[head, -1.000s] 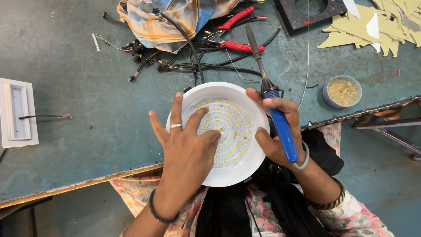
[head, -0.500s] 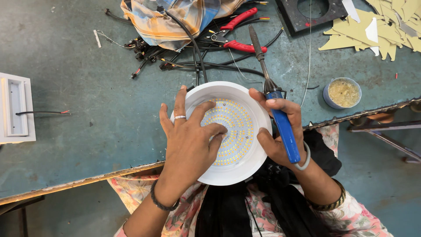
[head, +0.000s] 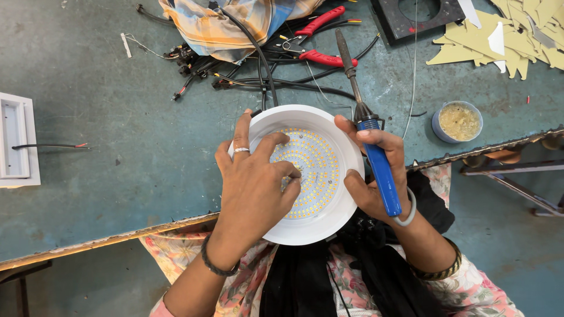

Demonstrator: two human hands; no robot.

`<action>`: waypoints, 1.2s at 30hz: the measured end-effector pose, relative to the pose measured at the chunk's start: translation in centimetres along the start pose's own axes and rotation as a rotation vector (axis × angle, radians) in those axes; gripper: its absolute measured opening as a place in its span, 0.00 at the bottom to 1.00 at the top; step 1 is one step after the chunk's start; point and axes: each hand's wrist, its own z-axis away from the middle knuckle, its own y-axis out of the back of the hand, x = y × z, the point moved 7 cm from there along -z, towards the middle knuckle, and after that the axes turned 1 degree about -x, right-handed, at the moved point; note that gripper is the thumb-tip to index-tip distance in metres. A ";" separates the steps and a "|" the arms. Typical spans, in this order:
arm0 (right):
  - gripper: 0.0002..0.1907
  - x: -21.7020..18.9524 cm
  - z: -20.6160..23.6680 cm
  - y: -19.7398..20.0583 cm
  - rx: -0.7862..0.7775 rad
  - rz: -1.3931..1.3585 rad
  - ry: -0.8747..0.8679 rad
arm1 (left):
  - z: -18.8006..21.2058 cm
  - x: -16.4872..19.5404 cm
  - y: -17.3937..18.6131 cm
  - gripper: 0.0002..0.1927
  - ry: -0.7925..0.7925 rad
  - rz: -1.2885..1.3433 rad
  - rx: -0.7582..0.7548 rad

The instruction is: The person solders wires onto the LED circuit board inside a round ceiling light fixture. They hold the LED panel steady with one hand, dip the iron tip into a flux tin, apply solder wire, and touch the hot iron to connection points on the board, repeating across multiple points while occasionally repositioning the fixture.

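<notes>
The left hand (head: 255, 185) lies flat on the dotted panel inside a round white lamp (head: 335, 126), whose rim the right hand (head: 376, 176) grips along with a blue-handled soldering iron (head: 376, 155)

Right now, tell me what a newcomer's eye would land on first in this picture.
The round white lamp with its disc of yellow dots sits at the table's near edge, centre frame. The left hand lies spread on the disc, while the right hand grips the rim and holds a blue-handled soldering iron. Behind them lie tangled black wires and red pliers.
</notes>
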 end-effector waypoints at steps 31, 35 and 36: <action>0.34 -6.1 1.3 -0.2 -0.090 0.094 -0.032 | 0.3 -0.9 0.0 0.06 -0.048 0.012 -0.041; 0.36 -5.0 -1.1 -3.5 -0.371 0.245 -0.122 | 0.5 -1.0 0.1 0.05 -0.038 -0.003 -0.034; 0.37 -4.7 -1.5 -4.0 -0.429 0.304 -0.137 | 0.5 -1.0 0.1 0.05 -0.037 0.002 -0.032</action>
